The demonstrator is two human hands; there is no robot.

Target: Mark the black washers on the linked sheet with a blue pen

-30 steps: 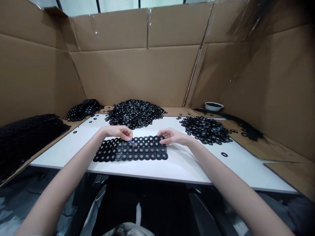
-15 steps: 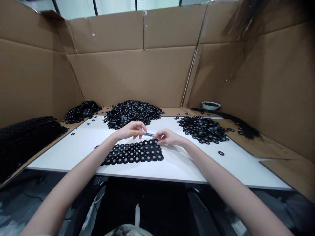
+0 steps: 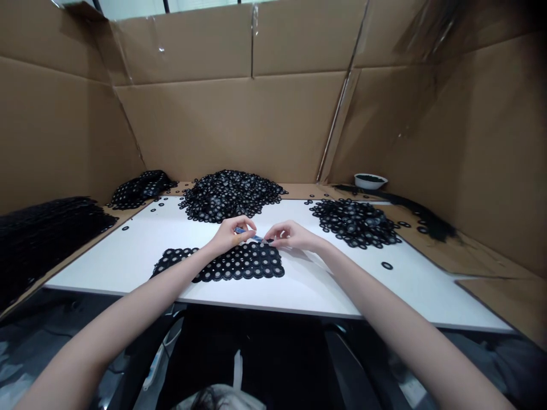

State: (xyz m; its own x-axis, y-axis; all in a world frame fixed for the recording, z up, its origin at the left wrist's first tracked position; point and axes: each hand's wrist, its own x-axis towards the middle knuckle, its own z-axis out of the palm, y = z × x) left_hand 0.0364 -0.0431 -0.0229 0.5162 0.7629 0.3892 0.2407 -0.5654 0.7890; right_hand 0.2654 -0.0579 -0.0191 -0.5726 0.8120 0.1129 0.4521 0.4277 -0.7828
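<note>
Blue tool (image 3: 249, 233) pinched between left hand (image 3: 231, 233) and right hand (image 3: 286, 234)

Ring sheet (image 3: 222, 265) black with grey centres in a grid; pen-like tool (image 3: 248, 232) blue. Far ring pile (image 3: 231, 195) and right ring pile (image 3: 354, 221) black, table (image 3: 299, 285) white, cardboard walls (image 3: 231, 122) brown, bowl (image 3: 370, 181) white.
</note>
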